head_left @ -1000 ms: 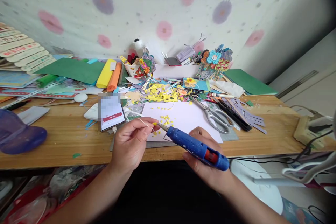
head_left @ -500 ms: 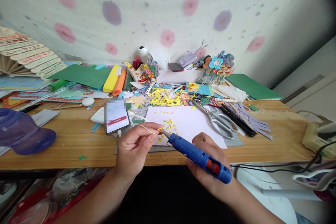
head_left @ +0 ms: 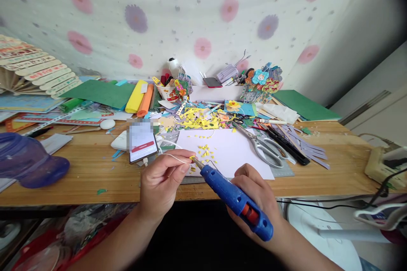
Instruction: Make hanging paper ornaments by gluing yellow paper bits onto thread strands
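Cluttered wooden tabletop [head_left: 79, 169]: left hand [head_left: 162, 182] pinches a thin wire [head_left: 173, 157] with a yellow tip; right hand [head_left: 257, 203] grips a blue glue gun [head_left: 235, 199], its nozzle touching that tip.

Flower-print cloth backdrop [head_left: 203, 12] behind cluttered wooden desk [head_left: 82, 169], daylight.

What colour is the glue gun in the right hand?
Blue, with a red trigger; the glue gun shows clearly in the head view, held by the right hand.
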The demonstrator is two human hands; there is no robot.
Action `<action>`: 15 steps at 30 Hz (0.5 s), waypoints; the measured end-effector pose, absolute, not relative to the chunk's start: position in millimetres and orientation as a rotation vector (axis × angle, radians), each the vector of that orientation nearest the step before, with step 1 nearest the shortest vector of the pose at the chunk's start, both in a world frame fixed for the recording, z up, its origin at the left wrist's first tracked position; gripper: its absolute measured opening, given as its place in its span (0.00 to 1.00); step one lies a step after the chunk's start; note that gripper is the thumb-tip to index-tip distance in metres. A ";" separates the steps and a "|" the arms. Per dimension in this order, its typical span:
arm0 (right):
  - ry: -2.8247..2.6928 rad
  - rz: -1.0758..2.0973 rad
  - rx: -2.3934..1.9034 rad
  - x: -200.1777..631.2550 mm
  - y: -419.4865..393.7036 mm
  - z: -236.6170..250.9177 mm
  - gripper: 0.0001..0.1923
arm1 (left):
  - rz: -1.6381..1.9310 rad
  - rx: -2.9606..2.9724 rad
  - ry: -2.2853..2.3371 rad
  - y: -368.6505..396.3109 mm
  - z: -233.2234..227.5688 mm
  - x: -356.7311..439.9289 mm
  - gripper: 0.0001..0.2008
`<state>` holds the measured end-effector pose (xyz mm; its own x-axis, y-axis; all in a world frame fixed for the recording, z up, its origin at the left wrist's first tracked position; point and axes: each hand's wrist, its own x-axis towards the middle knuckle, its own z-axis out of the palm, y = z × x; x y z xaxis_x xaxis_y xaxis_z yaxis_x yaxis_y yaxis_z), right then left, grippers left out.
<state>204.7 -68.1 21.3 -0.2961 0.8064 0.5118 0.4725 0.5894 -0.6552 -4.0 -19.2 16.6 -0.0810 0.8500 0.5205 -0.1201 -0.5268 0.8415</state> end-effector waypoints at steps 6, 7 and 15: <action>-1.988 0.363 -1.099 203.4 -71.0 18.9 0.04 | 1.714 1.482 0.868 -19.6 16.5 -3.7 0.07; -1.989 0.340 -1.112 203.3 -71.6 18.4 0.04 | 1.719 1.481 0.877 -19.6 16.2 -3.4 0.06; -1.830 0.162 -1.131 221.7 -70.7 13.7 0.13 | 1.680 1.217 0.801 -15.2 19.1 2.3 0.02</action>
<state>221.7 -70.7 13.7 -0.1269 0.7536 0.6450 0.6282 0.5643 -0.5356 2.3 -15.2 19.1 -0.1263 0.9168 0.3788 -0.2830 -0.3993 0.8720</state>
